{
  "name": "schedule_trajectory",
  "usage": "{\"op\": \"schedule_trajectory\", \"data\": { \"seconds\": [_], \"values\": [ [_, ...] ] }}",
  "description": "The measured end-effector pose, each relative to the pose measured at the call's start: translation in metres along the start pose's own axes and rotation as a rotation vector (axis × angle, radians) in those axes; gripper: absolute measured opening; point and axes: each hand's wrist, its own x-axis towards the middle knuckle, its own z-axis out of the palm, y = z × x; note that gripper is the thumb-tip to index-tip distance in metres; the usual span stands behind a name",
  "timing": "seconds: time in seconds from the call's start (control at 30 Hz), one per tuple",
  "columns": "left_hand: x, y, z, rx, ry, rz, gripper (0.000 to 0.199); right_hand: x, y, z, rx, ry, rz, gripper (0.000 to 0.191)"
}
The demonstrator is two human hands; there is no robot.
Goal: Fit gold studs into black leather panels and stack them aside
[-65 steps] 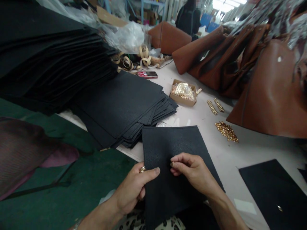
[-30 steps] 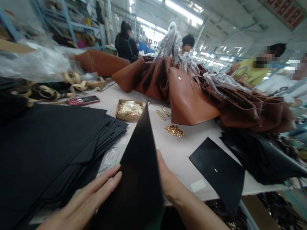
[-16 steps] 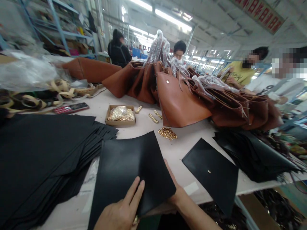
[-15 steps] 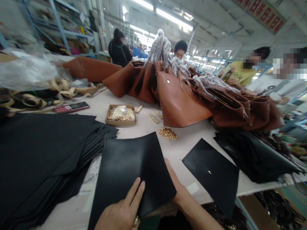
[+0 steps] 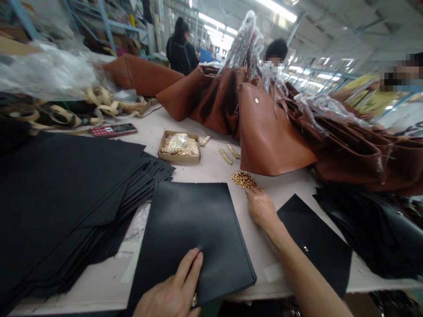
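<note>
A black leather panel (image 5: pixel 194 220) lies in front of me on the table. My left hand (image 5: pixel 175 281) rests on its lower part, index and middle fingers stretched out side by side on the surface, and a small gold piece (image 5: pixel 194 300) shows in the curled part of that hand. Beyond the panel's right side, my right hand (image 5: pixel 261 204) reaches to the near edge of a heap of small gold pieces (image 5: pixel 243 179). Its fingertips are pinched together; what is between them is hidden. Another black panel (image 5: pixel 317 246) with a metal fitting lies to the right.
Stacked black sheets (image 5: pixel 66 193) fill the left. A cardboard box (image 5: pixel 180 158) of gold parts, gold strips (image 5: pixel 225 156) and a red-keyed device (image 5: pixel 114 130) lie farther back. Brown leather bags (image 5: pixel 274 132) line the back, and more black panels (image 5: pixel 366 229) the right. Several people are beyond.
My right hand has come out from beside and under the panel and moved up to the gold heap. The panel now lies flatter, my left hand still on it. The view has shifted.
</note>
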Motion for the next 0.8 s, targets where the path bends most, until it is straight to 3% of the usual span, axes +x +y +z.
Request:
{"op": "schedule_trajectory", "data": {
  "seconds": [0.3,0.43,0.63,0.8],
  "values": [
    [0.007,0.007,-0.022,-0.113,-0.200,-0.061,0.077,0.039,0.023,-0.008,0.081,-0.094,0.226,0.022],
    [0.009,0.008,-0.025,-0.123,-0.251,-0.055,0.078,0.042,0.027,-0.009,0.158,-0.078,0.288,0.020],
    [0.010,0.007,-0.016,-0.110,-0.259,-0.031,0.074,0.006,0.018,-0.022,0.407,-0.071,0.280,0.030],
    [0.009,0.009,-0.014,-0.072,-0.228,-0.014,0.069,-0.040,-0.025,-0.038,0.934,-0.104,0.258,0.032]
  ]
}}
